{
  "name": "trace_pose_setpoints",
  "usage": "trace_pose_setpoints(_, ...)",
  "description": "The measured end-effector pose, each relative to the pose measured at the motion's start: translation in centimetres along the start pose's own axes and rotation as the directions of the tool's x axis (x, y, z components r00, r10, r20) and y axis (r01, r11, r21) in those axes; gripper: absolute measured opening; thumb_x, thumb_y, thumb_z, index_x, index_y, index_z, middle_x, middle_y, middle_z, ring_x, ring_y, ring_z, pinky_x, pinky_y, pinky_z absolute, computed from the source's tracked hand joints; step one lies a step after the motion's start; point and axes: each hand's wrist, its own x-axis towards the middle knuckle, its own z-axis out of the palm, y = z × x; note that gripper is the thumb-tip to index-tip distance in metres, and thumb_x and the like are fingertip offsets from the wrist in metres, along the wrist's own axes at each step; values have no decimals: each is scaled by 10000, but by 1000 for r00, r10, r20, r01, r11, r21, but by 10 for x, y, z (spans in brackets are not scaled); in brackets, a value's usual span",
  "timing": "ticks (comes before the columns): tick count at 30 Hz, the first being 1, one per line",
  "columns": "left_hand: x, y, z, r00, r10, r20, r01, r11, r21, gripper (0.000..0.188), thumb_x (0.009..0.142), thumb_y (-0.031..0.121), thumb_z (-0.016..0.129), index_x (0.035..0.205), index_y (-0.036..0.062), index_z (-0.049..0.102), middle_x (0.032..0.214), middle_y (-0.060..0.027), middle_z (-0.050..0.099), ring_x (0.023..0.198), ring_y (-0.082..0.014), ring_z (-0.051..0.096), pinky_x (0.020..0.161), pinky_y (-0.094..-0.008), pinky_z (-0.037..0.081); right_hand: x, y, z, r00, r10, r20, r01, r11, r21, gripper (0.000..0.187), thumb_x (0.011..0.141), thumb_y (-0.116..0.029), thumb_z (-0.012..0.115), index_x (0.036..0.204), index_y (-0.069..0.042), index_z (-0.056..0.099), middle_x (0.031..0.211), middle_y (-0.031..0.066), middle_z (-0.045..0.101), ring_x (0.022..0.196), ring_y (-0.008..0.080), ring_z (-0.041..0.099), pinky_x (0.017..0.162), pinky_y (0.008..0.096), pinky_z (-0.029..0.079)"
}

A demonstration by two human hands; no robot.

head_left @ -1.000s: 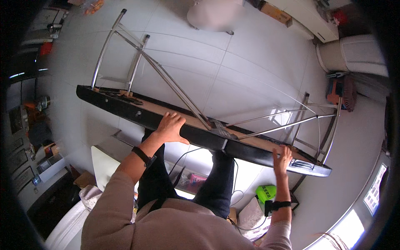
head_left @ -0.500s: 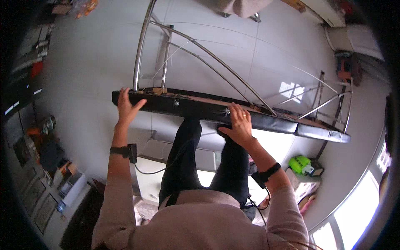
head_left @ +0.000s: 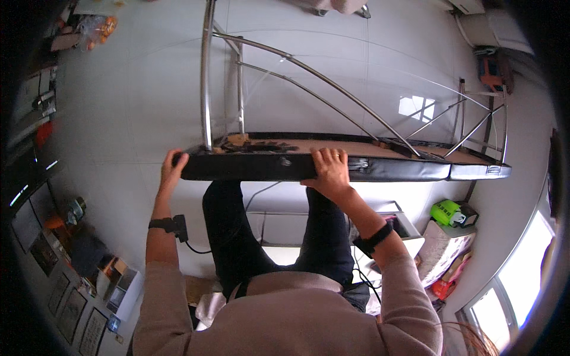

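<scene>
Table (head_left: 380,169): in front of person, against both hands; long axis approx. L–R, legs (head_left: 206,89) pointing far. L hand (head_left: 174,168) curled round L end, gripping corner. R hand (head_left: 331,172) on near edge, L of seam (head_left: 448,172), thumb apart from fingers, edge clasped betw. them. R hand nearer table's R end. Dark lettering on green container (head_left: 445,212), R; no brand legible from where I stand.

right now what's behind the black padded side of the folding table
Behind the black padded side, metal legs, a small wooden block and a tan board show. The side covers the board's nearest strip; what lies under the right hand cannot be seen.
</scene>
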Motion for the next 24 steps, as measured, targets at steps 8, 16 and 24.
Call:
trace_pose_setpoints(8, 68, -20, -25, 706, 233, 669, -118, 970, -212, 516, 794, 421, 685, 1157, 75, 564, 1157, -54, 552, 1139, -209, 487, 962, -346, 375, 17, -123, 43, 458, 584, -670, -340, 811, 476, 821, 646, -155, 799, 1322, -11, 356, 1364, 210, 352, 1293, 363, 296, 1081, 448, 204)
trace_pose_setpoints(16, 76, -49, -30, 464, 624, 628, -579, 751, -318, 1012, 513, 478, 867, 1306, 104, 361, 1315, -160, 409, 1219, -326, 429, 1040, -417, 341, 45, -244, 68, 859, 458, -228, -421, 886, 194, 990, 545, -264, 852, 1378, -94, 344, 1473, 149, 242, 1383, 325, 182, 1105, 510, 103)
trace_pose_setpoints(24, 135, -59, -31, 409, 645, 646, -632, 710, -310, 792, 743, 463, 717, 1349, 95, 365, 1410, -162, 327, 1319, -322, 313, 1087, -437, 264, 56, -233, 86, 817, 340, -466, -257, 938, 234, 941, 565, -349, 850, 1331, -70, 381, 1407, 180, 338, 1327, 341, 296, 1086, 527, 155)
